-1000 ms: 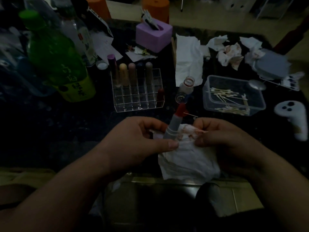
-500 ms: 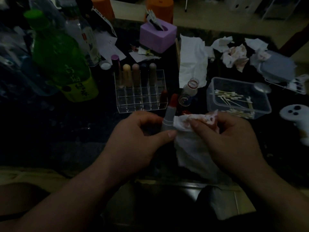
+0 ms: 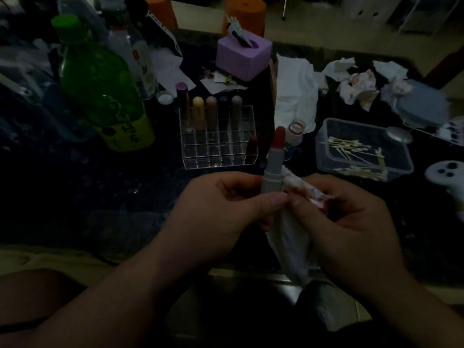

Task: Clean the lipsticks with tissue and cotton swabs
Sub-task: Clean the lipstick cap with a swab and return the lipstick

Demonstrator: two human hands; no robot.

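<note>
The left hand [image 3: 226,204] holds the lipstick [image 3: 272,169] by the lower part of its grey tube, with the thumb across the front and the fingers curled behind. The right hand [image 3: 346,222] pinches a bunched, red-stained tissue [image 3: 293,237] between thumb and fingers and presses its upper fold against the right side of the tube, just under the red stick. The rest of the tissue hangs down between the hands.

One second ago the lipstick leaned to the right over a tissue that lay more open under it. Now the tube stands almost upright and the tissue has been gathered and brought against it. So I judge that the wiping of the tube's outside is in progress, while the red tip is not covered yet (something red also shows under the right fingers, but I cannot tell what it is).

Behind the hands stands the clear organizer [image 3: 200,159] with several lipsticks in its back row. To the right, well apart, a plastic box [image 3: 326,162] holds the cotton swabs [image 3: 351,144], and used tissues [image 3: 359,89] lie further back.
</note>
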